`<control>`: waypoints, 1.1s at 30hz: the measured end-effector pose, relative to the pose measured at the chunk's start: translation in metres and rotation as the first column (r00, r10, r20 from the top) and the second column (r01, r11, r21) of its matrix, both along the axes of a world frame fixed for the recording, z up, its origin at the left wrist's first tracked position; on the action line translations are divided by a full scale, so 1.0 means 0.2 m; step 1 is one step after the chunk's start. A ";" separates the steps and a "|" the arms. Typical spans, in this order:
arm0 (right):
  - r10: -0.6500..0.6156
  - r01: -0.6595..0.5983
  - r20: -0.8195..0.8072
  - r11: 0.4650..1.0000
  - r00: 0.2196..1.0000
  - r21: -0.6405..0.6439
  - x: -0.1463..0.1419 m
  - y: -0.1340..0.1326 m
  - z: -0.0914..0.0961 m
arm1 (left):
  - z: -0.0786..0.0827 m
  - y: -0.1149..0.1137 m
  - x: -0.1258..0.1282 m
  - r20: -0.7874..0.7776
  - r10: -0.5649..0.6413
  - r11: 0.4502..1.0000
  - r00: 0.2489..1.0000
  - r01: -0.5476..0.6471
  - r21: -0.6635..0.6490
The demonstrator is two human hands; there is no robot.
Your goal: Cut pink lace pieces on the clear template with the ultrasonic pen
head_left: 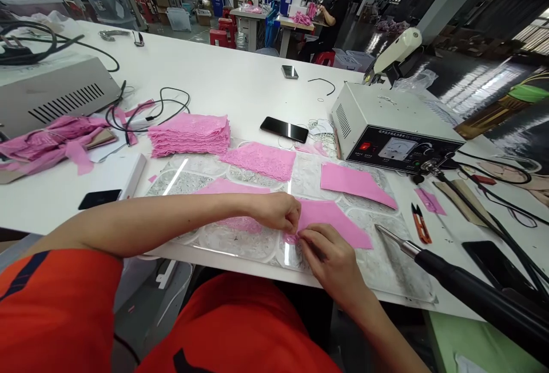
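Observation:
My left hand (279,213) is closed, fingers curled down at the left edge of a smooth pink fabric piece (334,221). Close beside it, my right hand (329,252) pinches the near left corner of that fabric with thumb and fingertips. A bit of pink lace (290,239) shows between the hands. Under my left forearm lies another pink piece (231,186), partly hidden. Beyond my hands are a pink lace piece (261,160) and a plain pink piece (358,184). All these rest on a clear patterned mat (240,245).
A stack of pink lace pieces (191,134) stands at the back left. To the right are a control box with a dial (394,127), orange thread snips (421,224) and a black-handled tool with a metal tip (429,264). A phone (283,129) lies beyond the mat.

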State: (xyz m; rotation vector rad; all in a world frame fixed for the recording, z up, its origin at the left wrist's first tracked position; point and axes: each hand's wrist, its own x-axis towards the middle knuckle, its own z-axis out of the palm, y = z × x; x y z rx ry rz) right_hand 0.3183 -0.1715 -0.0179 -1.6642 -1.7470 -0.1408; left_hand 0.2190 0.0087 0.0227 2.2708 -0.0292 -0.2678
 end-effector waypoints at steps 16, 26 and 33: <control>-0.008 0.010 0.028 0.998 1.000 -0.068 -0.01 0.02 -0.01 | -0.04 0.04 -0.02 0.099 -0.087 0.996 0.991 0.086 0.008; -0.021 0.021 -0.005 0.997 1.000 -0.073 -0.01 0.02 -0.01 | -0.04 0.04 -0.07 0.172 -0.139 0.990 0.975 0.133 0.045; -0.019 0.018 -0.011 0.997 1.000 -0.071 -0.01 0.02 -0.01 | -0.02 0.04 -0.06 0.185 -0.135 0.991 0.973 0.132 0.030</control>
